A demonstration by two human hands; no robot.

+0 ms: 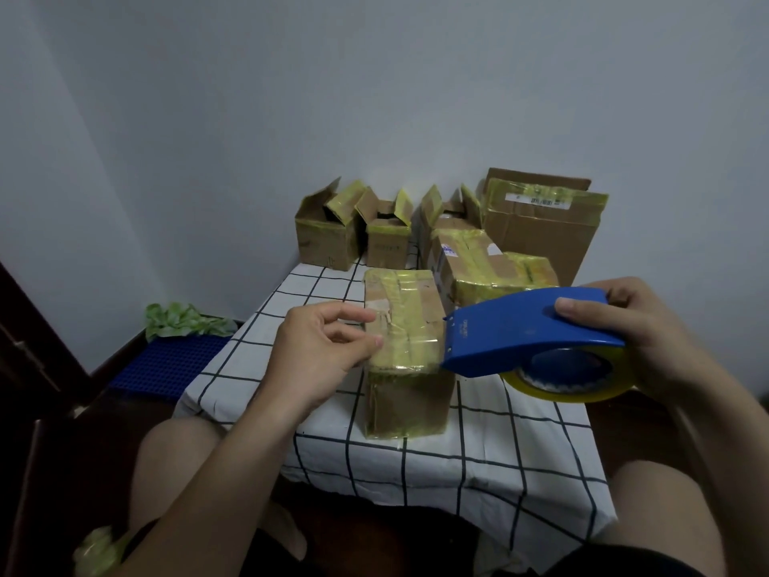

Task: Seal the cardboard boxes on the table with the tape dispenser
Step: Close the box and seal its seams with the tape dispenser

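My right hand [649, 339] grips a blue tape dispenser [528, 331] with a roll of yellowish clear tape [574, 381], held just right of the nearest cardboard box [405, 393]. That box is closed and stands on the checked tablecloth [478, 443], with yellowish tape over its top. A strip of tape runs from the dispenser's mouth across the box top to my left hand [324, 351], which pinches its free end at the box's left edge. Behind it lies a second taped box [487, 264]. Three small boxes [328, 235] [387, 239] [443, 210] stand open at the back.
A larger box [541, 231] leans against the wall at the back right. On the floor to the left lie a blue mat [166, 364] and green crumpled material [183, 320]. A wad of used tape [95, 551] sits by my left knee.
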